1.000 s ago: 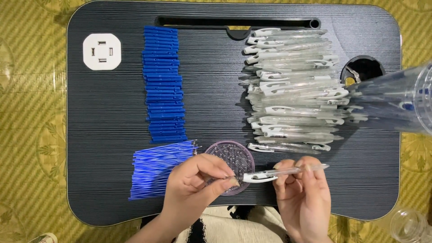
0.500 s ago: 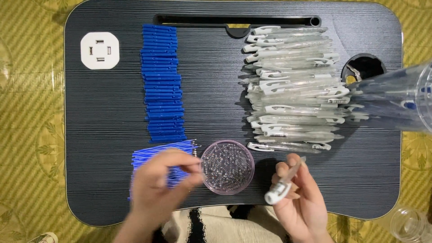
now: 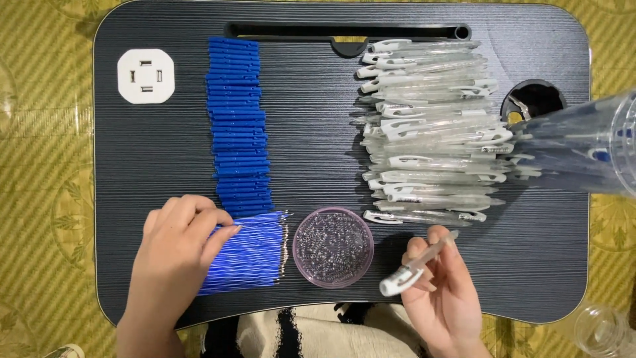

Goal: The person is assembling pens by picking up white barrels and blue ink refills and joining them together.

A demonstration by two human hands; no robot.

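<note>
Now my left hand (image 3: 177, 246) lies fingers-down on the blue refill pile (image 3: 250, 253), pinching nothing I can see. My right hand (image 3: 442, 292) grips one clear pen barrel (image 3: 417, 264), tilted beside the spring dish (image 3: 333, 247) for easy reach.

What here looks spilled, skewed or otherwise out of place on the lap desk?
Nothing looks spilled. The springs stay inside the round dish, and the blue refills lie bundled under the left hand. Only the clear pen barrels form a loose, uneven pile; the right hand holds one.
</note>
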